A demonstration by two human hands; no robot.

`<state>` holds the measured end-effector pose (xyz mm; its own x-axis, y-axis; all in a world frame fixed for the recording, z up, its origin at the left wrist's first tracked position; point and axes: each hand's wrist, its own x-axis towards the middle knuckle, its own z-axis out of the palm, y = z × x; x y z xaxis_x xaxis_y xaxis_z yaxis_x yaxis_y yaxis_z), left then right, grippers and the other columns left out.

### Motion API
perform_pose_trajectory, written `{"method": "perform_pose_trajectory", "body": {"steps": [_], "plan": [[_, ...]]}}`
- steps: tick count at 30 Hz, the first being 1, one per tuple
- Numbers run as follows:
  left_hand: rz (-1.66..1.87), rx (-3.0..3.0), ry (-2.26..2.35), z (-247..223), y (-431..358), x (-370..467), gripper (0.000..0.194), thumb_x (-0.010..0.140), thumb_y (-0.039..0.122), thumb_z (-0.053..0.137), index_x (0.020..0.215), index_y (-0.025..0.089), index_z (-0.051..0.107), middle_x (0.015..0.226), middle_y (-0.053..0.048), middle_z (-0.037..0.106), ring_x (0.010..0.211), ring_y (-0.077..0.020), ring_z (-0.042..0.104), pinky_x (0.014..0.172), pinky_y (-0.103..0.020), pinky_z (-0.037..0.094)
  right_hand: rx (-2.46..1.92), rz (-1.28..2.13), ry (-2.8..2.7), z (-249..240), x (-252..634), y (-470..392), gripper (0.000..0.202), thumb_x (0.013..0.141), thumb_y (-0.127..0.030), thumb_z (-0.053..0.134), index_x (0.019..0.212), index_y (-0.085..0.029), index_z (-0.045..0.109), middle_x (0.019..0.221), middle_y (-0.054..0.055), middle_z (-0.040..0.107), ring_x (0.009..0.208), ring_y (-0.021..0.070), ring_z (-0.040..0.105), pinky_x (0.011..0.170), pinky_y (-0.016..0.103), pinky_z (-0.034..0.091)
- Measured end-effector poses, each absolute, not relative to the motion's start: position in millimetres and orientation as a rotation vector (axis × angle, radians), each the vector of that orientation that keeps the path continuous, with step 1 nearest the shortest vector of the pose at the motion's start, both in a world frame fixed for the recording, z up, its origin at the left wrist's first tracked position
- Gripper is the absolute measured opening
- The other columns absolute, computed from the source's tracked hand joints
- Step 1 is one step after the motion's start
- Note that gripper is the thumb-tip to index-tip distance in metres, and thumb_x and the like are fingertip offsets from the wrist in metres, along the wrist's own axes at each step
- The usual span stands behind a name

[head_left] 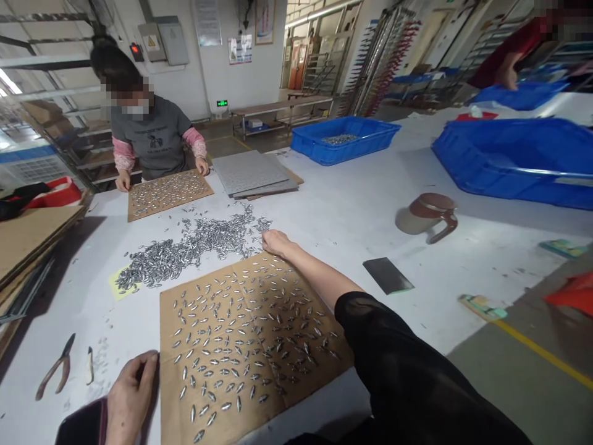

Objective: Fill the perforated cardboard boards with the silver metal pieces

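Observation:
A brown cardboard sheet (194,327) lies before me, covered with many small spindle-shaped metal pieces (225,406) spaced apart. My left hand (131,395) is closed at the sheet's left edge, thumb and forefinger against it. My right hand (278,243) reaches across to the far edge and is closed on it; its fingertips are partly hidden. Just beyond the sheet spreads a loose heap of the same metal pieces (199,242), its left end on a yellow sheet (117,288).
Pliers (65,368) and a small pale-handled tool (89,366) lie left. Rightward are a dark flat pad (388,275), a lidded jug (428,214) and blue bins (343,148). Opposite, a co-worker (155,136) holds another filled cardboard (170,193) beside stacked grey sheets (252,173).

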<state>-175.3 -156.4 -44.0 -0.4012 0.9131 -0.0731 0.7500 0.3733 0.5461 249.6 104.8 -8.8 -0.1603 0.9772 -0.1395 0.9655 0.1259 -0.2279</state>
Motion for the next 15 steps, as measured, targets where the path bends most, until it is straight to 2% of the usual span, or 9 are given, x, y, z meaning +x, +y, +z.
{"method": "perform_pose_trajectory", "body": {"steps": [4,8,12,15], "plan": [[0.625,1.461,2.276,-51.9,-153.3,-183.5,0.039,0.079,0.058,0.057,0.090,0.026,0.076,0.098,-0.005,0.082,0.096,-0.0291,0.075,0.074,-0.033,0.058,-1.984,0.426,-2.216,-5.5,273.8,99.1,0.025,0.094,-0.019,0.056,0.113,-0.016,0.073,0.115,0.011,0.075,0.106,0.0208,0.069,0.087,0.024,0.048],[0.574,1.436,2.292,-56.0,-150.3,-188.2,0.038,0.078,0.057,0.057,0.090,0.027,0.076,0.102,-0.004,0.081,0.100,-0.0309,0.075,0.076,-0.036,0.059,-1.811,0.567,-2.162,-10.1,301.3,72.9,0.017,0.092,-0.021,0.062,0.101,-0.018,0.076,0.102,0.005,0.078,0.096,0.0163,0.070,0.083,0.021,0.047],[0.552,1.452,2.304,-54.0,-149.3,-187.9,0.034,0.080,0.056,0.058,0.090,0.028,0.076,0.103,-0.004,0.081,0.099,-0.0312,0.075,0.073,-0.037,0.060,-1.737,0.643,-2.142,-22.0,311.6,39.4,0.013,0.089,-0.019,0.064,0.097,-0.018,0.075,0.094,0.003,0.077,0.086,0.0157,0.069,0.077,0.022,0.046],[0.561,1.480,2.295,-52.9,-149.8,-187.2,0.033,0.081,0.056,0.058,0.089,0.029,0.076,0.100,-0.004,0.081,0.095,-0.0302,0.075,0.072,-0.036,0.060,-1.774,0.473,-2.297,-26.3,307.8,23.6,0.018,0.092,-0.015,0.057,0.097,-0.018,0.074,0.098,0.005,0.075,0.089,0.0166,0.067,0.076,0.022,0.043]]}}
